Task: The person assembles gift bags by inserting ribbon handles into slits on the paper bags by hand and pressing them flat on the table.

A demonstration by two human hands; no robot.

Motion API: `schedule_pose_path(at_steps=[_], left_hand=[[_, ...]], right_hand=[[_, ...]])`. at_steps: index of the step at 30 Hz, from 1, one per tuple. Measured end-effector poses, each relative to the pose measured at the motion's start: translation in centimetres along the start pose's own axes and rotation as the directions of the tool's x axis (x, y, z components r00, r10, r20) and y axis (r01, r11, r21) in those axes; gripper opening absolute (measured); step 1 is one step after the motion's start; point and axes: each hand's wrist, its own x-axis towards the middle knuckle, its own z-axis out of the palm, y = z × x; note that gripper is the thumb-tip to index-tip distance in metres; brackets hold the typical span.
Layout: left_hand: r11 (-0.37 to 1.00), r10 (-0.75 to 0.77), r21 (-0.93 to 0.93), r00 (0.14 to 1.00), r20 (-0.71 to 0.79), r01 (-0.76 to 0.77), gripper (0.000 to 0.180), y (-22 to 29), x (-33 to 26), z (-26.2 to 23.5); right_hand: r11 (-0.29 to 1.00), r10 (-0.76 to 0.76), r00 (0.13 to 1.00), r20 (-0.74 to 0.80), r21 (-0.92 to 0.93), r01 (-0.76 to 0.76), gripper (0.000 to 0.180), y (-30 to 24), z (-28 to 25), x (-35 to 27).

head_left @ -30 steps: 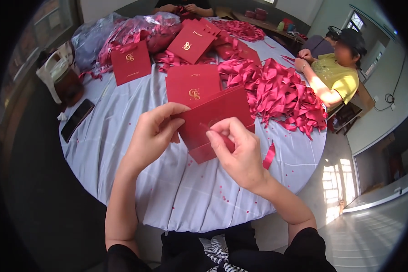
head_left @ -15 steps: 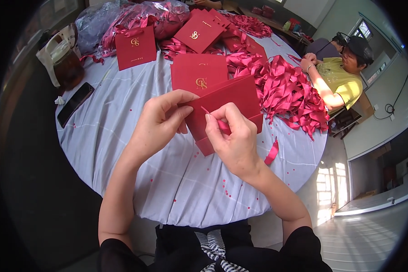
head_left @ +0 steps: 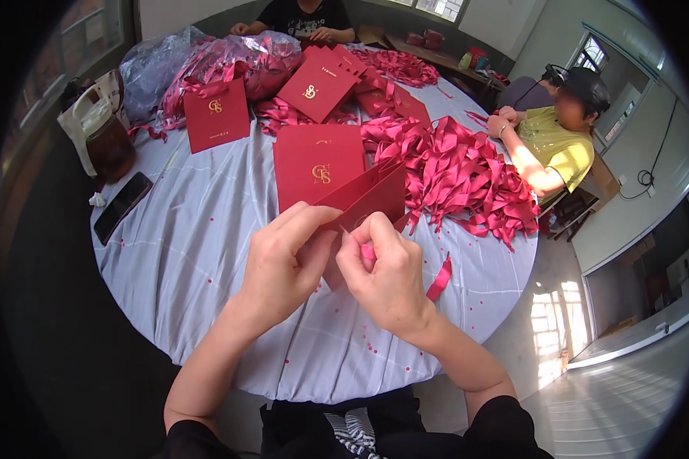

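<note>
My left hand (head_left: pixel 285 264) pinches the top edge of a red paper gift bag (head_left: pixel 381 193), which is held up at a slant above the table. Close beside it, my right hand (head_left: pixel 386 277) is closed on a pinkish-red ribbon (head_left: pixel 368 253), part of which shows between the fingers. A thin, pale tip sticks out from that pinch toward the bag's upper edge; whether it passes through a hole cannot be made out. Just behind lie flat red gift bags (head_left: pixel 314 153) with gold lettering. One loose ribbon (head_left: pixel 440 280) lies right of my right hand.
A big heap of ribbons (head_left: pixel 467 176) covers the table's right side. More bags (head_left: pixel 319 86) and plastic-wrapped goods (head_left: pixel 233 65) sit farther back. At left are a phone (head_left: pixel 122 208) and a jug (head_left: pixel 109 145). One person (head_left: pixel 547 145) works at right, another (head_left: pixel 302 23) across the table.
The view has tilted up, showing more of the person across the table. The held bag now leans more upright, and my hands are closer together at its upper edge.
</note>
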Motion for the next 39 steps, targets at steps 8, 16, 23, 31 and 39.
schedule_pose_path(at_steps=[8, 16, 23, 31, 39], left_hand=[[1.000, 0.008, -0.012, 0.999, 0.049, -0.007, 0.026, 0.6, -0.1, 0.4], [0.998, 0.057, 0.010, 0.996, 0.075, -0.058, 0.025, 1.0, 0.3, -0.5], [0.993, 0.103, 0.042, 0.972, 0.213, -0.114, 0.026, 1.9, -0.1, -0.2], [0.987, 0.111, 0.100, 0.985, 0.128, -0.124, 0.029, 1.9, -0.9, 0.7], [0.979, 0.112, 0.150, 0.977, 0.180, -0.140, 0.024, 3.1, -0.7, 0.3]], right_hand=[[0.968, 0.178, 0.980, 0.091, 0.165, -0.191, 0.016, -0.4, -0.5, 0.5], [0.948, -0.220, 0.973, 0.076, -0.217, 0.232, 0.025, 0.0, -2.7, 1.0], [0.963, -0.141, 0.823, 0.550, -0.118, 0.243, 0.019, 0.4, -6.4, 4.0], [0.996, -0.009, 0.531, 0.847, 0.052, -0.067, 0.028, 1.4, -6.6, 8.7], [0.983, 0.065, 0.515, 0.855, 0.034, -0.181, 0.023, 1.5, -6.5, 8.3]])
